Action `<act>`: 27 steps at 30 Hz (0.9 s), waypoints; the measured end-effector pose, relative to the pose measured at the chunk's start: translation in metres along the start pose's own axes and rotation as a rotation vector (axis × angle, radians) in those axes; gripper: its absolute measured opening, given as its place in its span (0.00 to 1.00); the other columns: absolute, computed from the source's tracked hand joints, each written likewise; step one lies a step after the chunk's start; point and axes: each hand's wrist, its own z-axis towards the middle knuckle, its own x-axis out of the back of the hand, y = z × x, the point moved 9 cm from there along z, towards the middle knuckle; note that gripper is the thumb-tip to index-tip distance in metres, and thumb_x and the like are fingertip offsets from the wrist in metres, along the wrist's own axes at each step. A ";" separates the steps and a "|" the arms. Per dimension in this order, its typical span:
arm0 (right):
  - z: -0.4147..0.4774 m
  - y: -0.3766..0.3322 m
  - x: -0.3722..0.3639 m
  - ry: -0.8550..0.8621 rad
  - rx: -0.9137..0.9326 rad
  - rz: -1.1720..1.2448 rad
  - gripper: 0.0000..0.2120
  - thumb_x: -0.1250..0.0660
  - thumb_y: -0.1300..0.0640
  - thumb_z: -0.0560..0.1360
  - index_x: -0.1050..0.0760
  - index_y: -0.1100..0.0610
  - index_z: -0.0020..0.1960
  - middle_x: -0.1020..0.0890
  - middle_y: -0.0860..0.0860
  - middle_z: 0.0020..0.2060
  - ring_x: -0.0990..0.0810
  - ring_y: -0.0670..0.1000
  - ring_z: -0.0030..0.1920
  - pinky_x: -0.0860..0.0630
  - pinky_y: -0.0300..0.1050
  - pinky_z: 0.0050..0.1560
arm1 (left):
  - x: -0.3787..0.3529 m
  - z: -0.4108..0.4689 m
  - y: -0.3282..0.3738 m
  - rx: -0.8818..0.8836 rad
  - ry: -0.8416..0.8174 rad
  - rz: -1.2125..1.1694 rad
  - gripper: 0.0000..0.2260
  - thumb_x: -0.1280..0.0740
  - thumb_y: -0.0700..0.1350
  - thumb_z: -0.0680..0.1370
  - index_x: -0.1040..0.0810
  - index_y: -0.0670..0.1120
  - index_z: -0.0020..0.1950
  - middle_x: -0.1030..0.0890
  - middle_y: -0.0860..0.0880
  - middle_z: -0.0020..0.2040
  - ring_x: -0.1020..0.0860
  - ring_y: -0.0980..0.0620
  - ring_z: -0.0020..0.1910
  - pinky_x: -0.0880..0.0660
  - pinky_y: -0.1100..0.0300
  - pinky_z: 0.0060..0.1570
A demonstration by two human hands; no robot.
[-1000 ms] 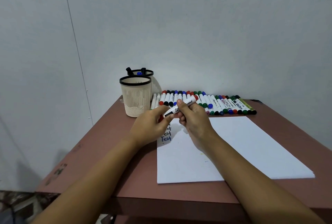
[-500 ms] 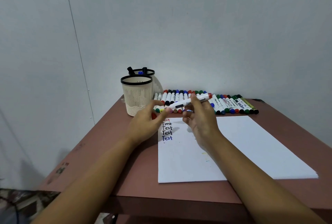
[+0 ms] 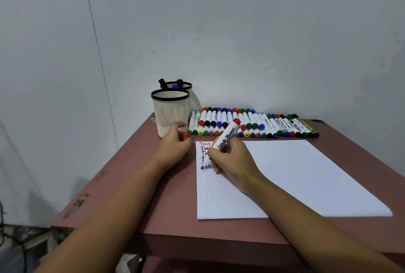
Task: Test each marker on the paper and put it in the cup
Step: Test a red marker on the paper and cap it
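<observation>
My right hand grips a white whiteboard marker with a red end, tilted, its tip down on the white paper near the left edge, below several written "Test" words. My left hand rests on the table left of the paper and pinches the red cap. A beige mesh cup with a black rim stands just behind my left hand. A second cup behind it holds a few markers. A long row of markers lies along the wall.
The brown table stands in a corner, with grey walls behind and to the left. Its front edge runs below the paper. Cables lie on the floor at the lower left.
My hands pulled the cap off the marker. My right hand brought the marker down from in front of the row to the paper, and my left hand moved left with the cap.
</observation>
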 end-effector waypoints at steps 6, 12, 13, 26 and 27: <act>0.000 0.002 0.006 0.080 0.002 0.002 0.06 0.33 0.62 0.72 0.31 0.57 0.42 0.23 0.55 0.32 0.25 0.51 0.32 0.26 0.46 0.37 | 0.000 0.005 -0.010 0.053 0.035 -0.128 0.13 0.31 0.40 0.74 0.29 0.44 0.56 0.27 0.52 0.44 0.27 0.58 0.39 0.29 0.73 0.29; -0.001 0.002 0.003 0.046 -0.010 0.013 0.06 0.33 0.62 0.72 0.30 0.57 0.43 0.20 0.58 0.36 0.23 0.51 0.34 0.24 0.45 0.37 | 0.000 0.007 -0.014 0.052 0.043 -0.101 0.10 0.30 0.40 0.73 0.28 0.45 0.51 0.25 0.51 0.44 0.23 0.49 0.44 0.26 0.61 0.43; -0.001 0.002 0.002 0.040 -0.007 0.000 0.06 0.32 0.62 0.72 0.30 0.57 0.43 0.19 0.59 0.37 0.22 0.51 0.34 0.24 0.44 0.37 | 0.000 0.007 -0.014 0.052 0.043 -0.097 0.10 0.30 0.40 0.73 0.28 0.45 0.51 0.25 0.51 0.44 0.23 0.49 0.45 0.26 0.60 0.44; -0.002 0.000 0.004 0.064 0.021 -0.011 0.06 0.32 0.61 0.72 0.30 0.56 0.42 0.20 0.57 0.35 0.23 0.51 0.33 0.24 0.45 0.37 | -0.002 0.008 -0.013 0.031 0.029 -0.071 0.09 0.30 0.41 0.73 0.28 0.46 0.51 0.24 0.51 0.44 0.24 0.51 0.44 0.28 0.64 0.41; -0.002 0.000 0.003 0.058 0.024 -0.025 0.06 0.32 0.61 0.72 0.30 0.57 0.41 0.20 0.57 0.35 0.23 0.51 0.33 0.25 0.46 0.37 | -0.002 0.008 -0.012 0.029 0.029 -0.068 0.09 0.30 0.41 0.73 0.28 0.46 0.51 0.24 0.51 0.43 0.24 0.51 0.44 0.28 0.64 0.41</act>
